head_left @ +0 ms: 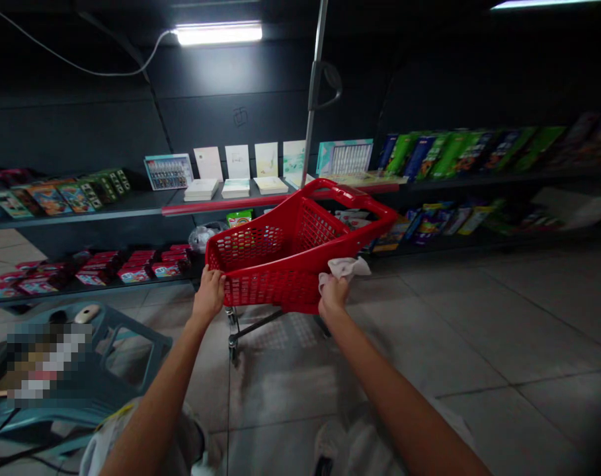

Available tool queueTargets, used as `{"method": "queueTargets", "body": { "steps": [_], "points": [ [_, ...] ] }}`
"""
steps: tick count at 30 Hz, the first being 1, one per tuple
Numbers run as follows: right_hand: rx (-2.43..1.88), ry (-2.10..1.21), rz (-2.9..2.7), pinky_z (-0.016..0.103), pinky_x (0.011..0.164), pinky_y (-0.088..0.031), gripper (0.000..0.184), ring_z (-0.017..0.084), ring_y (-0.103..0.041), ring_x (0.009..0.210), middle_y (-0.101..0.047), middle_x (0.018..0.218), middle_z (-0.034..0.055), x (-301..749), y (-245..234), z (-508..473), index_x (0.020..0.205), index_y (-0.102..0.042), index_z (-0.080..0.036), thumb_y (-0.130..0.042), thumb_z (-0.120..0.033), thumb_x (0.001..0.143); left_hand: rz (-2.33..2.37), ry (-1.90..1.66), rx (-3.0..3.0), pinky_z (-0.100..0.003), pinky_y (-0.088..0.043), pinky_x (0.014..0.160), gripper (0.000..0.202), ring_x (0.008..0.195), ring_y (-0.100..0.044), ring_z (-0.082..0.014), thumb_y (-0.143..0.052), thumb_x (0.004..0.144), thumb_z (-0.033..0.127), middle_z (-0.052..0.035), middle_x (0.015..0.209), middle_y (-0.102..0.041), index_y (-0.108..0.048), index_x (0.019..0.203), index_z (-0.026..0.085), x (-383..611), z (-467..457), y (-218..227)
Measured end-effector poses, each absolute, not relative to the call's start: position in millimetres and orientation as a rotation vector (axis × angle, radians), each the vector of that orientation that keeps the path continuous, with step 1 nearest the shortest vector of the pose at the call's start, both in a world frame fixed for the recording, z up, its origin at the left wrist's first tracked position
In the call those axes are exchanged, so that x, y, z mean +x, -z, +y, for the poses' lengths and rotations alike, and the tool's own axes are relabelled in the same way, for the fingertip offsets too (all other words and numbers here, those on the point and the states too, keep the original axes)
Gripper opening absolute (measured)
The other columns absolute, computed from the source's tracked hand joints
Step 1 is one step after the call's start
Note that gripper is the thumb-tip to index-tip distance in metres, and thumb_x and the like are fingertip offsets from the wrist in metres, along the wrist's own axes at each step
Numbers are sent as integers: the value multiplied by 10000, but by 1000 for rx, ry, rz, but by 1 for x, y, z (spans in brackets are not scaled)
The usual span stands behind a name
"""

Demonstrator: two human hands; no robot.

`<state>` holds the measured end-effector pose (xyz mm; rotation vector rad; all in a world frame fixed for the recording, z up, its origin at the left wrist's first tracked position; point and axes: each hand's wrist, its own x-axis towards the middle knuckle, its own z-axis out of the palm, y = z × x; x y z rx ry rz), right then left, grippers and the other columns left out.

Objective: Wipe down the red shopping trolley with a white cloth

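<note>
The person's left hand (209, 295) curls closed over the near rim of a red plastic shopping cart (285, 264), and the right hand (333, 295) pinches a crumpled white cloth (344, 268) against the same rim. The cart looks light and fairly stiff, and its moulded rim seems the surest place to grip, though it would likely roll easily on its small caster wheels (232, 339). A teal plastic stool (131, 350) stands near the left arm, on grey floor tiles (479, 330). Beyond the cart, dark shelves (82, 213) display white greeting cards (208, 164) and rows of boxed goods (439, 155).
</note>
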<state>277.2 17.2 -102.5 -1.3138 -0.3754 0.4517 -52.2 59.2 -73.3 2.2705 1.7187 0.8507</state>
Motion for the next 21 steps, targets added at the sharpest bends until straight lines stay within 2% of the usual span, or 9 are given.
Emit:
{"method": "queueTargets", "body": {
  "steps": [3, 6, 10, 14, 16, 18, 21],
  "points": [
    [-1484, -322, -531, 381, 978, -538, 397, 260, -686, 1074, -756, 1072, 124, 248, 91, 15, 1088, -711, -142, -478, -246, 784, 1722, -893, 2272, -508, -459, 1199, 392, 1615, -235, -273, -272, 1078, 382, -143, 1445, -574, -609, 1190, 215, -49, 56, 74],
    [-1479, -338, -857, 430, 1116, -461, 575, 286, -637, 1268, -696, 1339, 193, 204, 87, 9, 1359, -644, -93, -400, -218, 854, 1742, -923, 2263, -506, -458, 1199, 405, 1615, -231, -278, -274, 1081, 417, -151, 1471, -552, -595, 1211, 208, -45, 53, 75],
    [-1499, -348, -1125, 411, 1165, -428, 571, 276, -615, 1332, -675, 1387, 198, 155, 91, 3, 1392, -630, -78, -346, -156, 902, 1823, -914, 2247, -523, -444, 1205, 417, 1610, -236, -315, -370, 1057, 441, -180, 1513, -519, -563, 1311, 171, -39, 50, 74],
    [-1546, -294, -1274, 398, 1194, -410, 611, 268, -575, 1394, -608, 1480, 204, 143, 95, 1, 1501, -528, -53, -345, -97, 920, 1827, -921, 2436, -665, -232, 1277, 543, 1619, -171, -395, -489, 995, 311, -253, 1619, -391, -444, 1485, 80, -21, 39, 72],
    [-1514, -295, -1401, 408, 1208, -404, 623, 267, -564, 1408, -595, 1493, 210, 147, 97, -1, 1520, -500, -34, -347, -71, 917, 1640, -923, 2598, -664, -168, 1295, 619, 1627, -150, -375, -492, 981, 259, -237, 1666, -334, -360, 1563, 92, -9, 33, 73],
    [-1405, -312, -1599, 408, 1239, -374, 634, 248, -518, 1455, -572, 1524, 192, 152, 102, -4, 1516, -513, -52, -358, -44, 901, 1455, -897, 2656, -612, -213, 1305, 713, 1634, -125, -356, -519, 940, 199, -226, 1708, -256, -286, 1608, 103, 1, 30, 76],
    [-1264, -345, -1822, 433, 1290, -299, 641, 230, -379, 1550, -469, 1614, 177, 163, 109, -7, 1498, -545, -71, -377, -24, 881, 1458, -897, 2594, -590, -271, 1294, 848, 1635, -76, -385, -597, 838, 140, -244, 1731, -159, -262, 1615, 90, 9, 35, 81]
  ]
}}
